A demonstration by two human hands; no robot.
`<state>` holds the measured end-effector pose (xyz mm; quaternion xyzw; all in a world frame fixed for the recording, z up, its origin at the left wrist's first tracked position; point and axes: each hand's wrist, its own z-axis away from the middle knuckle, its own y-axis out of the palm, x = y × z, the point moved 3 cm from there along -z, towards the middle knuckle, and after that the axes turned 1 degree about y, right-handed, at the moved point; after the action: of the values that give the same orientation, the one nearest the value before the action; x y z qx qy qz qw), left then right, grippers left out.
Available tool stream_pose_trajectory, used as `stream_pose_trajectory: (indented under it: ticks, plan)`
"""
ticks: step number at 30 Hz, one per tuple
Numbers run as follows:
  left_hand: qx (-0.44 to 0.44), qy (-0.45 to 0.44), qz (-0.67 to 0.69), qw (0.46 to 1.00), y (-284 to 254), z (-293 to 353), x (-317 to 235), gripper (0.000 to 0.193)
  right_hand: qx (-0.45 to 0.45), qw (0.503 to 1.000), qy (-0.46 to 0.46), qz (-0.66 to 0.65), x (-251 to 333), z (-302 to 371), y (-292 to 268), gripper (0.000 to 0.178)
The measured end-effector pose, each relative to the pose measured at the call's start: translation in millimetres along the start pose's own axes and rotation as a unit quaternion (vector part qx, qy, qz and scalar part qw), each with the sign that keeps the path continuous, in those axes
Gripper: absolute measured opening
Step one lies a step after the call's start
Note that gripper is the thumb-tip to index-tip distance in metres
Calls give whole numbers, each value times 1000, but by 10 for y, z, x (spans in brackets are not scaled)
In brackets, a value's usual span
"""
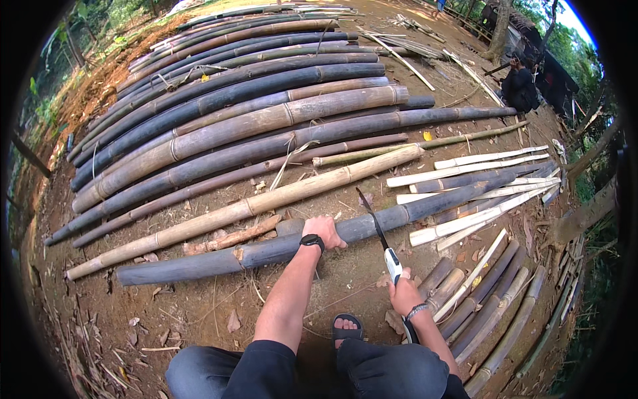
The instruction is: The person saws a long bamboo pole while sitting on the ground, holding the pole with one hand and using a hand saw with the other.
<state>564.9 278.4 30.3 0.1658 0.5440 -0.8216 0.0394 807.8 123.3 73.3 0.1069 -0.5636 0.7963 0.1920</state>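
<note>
A thick, dark bamboo pole (199,265) lies slantwise across the ground in front of me. My left hand (323,231), with a black watch at the wrist, presses down on it with the fingers curled over its top. In my right hand (403,296) is a hand saw (393,263) with a white and black handle and a curved dark blade. The blade rests across the pole, a little to the right of my left hand, its tip pointing away from me. Whether a cut has opened in the bamboo is too small to tell. A short brown log piece (232,234) lies behind the pole.
Just beyond lies a long tan bamboo pole (256,203), then a wide stack of bamboo poles (232,126). Pale split strips (465,223) lie at right, and cut bamboo lengths (488,306) beside my right arm. Another person (520,86) crouches at the far right.
</note>
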Motion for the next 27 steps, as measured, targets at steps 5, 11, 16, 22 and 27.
stream_pose_trajectory:
  ticks: [5, 11, 16, 22, 27]
  plan:
    - [-33, 16, -23, 999, 190, -24, -164, 72, -13, 1000, 7, -18, -362, 396, -90, 43]
    - [-42, 6, -45, 998, 190, 22, 50, 52, 13, 1000, 3, -23, -190, 343, 125, 43]
    - [-26, 40, -39, 998, 252, -111, -203, 46, -19, 1000, 7, -6, -272, -22, 57, 45]
    - [-72, 15, -55, 996, 240, -98, -78, 44, -16, 999, 2, -36, -305, 167, 46, 42]
    - [-23, -2, -57, 998, 47, 1, 89, 41, 50, 999, 2, -10, -95, 291, 39, 43]
